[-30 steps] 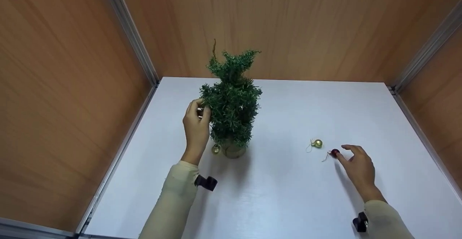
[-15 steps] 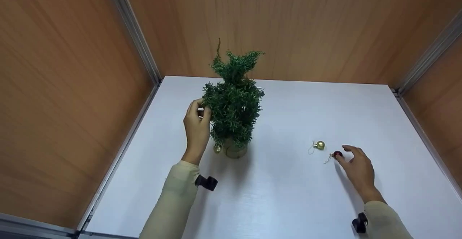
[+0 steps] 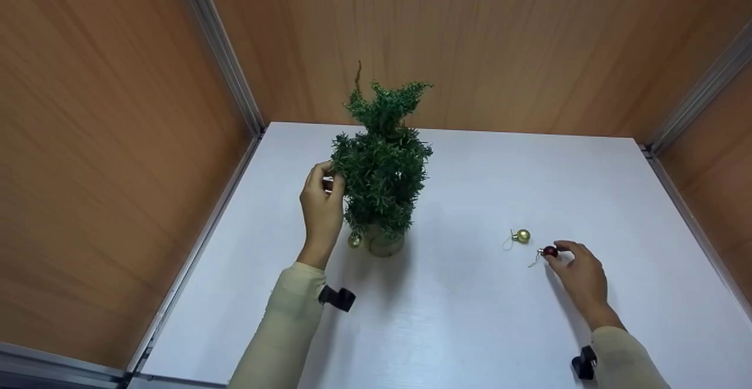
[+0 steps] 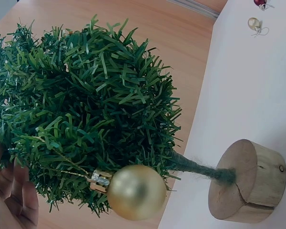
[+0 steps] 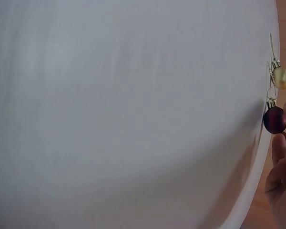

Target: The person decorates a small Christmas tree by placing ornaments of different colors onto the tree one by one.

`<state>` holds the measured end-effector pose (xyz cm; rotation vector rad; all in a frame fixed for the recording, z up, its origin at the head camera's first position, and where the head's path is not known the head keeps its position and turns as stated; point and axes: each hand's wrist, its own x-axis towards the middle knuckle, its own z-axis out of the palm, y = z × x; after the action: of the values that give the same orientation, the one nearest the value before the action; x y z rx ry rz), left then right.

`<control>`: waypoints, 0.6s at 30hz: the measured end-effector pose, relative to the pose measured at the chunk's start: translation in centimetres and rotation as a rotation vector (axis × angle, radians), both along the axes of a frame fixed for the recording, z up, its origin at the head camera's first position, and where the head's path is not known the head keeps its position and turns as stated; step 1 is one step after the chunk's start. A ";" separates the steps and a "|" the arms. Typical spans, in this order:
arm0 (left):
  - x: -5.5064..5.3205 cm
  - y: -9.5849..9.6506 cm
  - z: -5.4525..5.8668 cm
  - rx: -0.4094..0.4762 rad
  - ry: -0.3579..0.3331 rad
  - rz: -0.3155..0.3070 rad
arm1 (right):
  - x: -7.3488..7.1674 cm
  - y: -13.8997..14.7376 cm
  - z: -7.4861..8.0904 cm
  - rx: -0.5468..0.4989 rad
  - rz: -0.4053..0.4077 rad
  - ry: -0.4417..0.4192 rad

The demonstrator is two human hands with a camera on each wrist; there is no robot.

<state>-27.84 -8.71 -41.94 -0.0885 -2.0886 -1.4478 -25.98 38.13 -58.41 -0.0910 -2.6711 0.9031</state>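
A small green artificial Christmas tree (image 3: pixel 385 166) stands upright on a round wooden base (image 4: pixel 250 181). My left hand (image 3: pixel 321 210) grips the foliage at its left side, the fingertips partly hidden among the needles. From a low branch on that side hangs a gold bauble (image 4: pixel 137 192) on a thin gold string. Over on the right, my right hand (image 3: pixel 581 280) has thumb and forefinger on either side of a dark red bauble (image 3: pixel 550 251), pinching it at the table top. Its string trails to the left. A second gold bauble (image 3: pixel 522 236) lies just behind it, apart from the hand.
The white table top (image 3: pixel 458 318) carries the tree and baubles. Wood-grain panels (image 3: pixel 499 48) enclose it at the back and both sides, with metal rails along the edges.
My right forefinger has come down onto the red bauble, closing the gap to the thumb. The left hand keeps its place at the tree. The head view has shifted slightly.
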 end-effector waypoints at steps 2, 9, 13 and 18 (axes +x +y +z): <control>0.0 0.0 0.0 -0.001 -0.001 0.002 | 0.0 -0.1 -0.1 -0.002 0.000 -0.006; 0.0 0.0 0.0 -0.003 0.000 0.011 | -0.1 -0.2 -0.5 0.010 0.009 -0.016; 0.0 0.0 -0.1 0.004 -0.003 0.001 | -0.2 -0.2 -0.8 0.018 0.017 -0.007; 0.0 0.0 -0.1 0.011 0.001 0.002 | -0.5 -0.2 -1.1 0.011 0.018 -0.007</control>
<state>-27.84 -8.71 -42.05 -0.0825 -2.0786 -1.4576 -26.44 37.89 -59.51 -0.0674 -2.6868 0.8953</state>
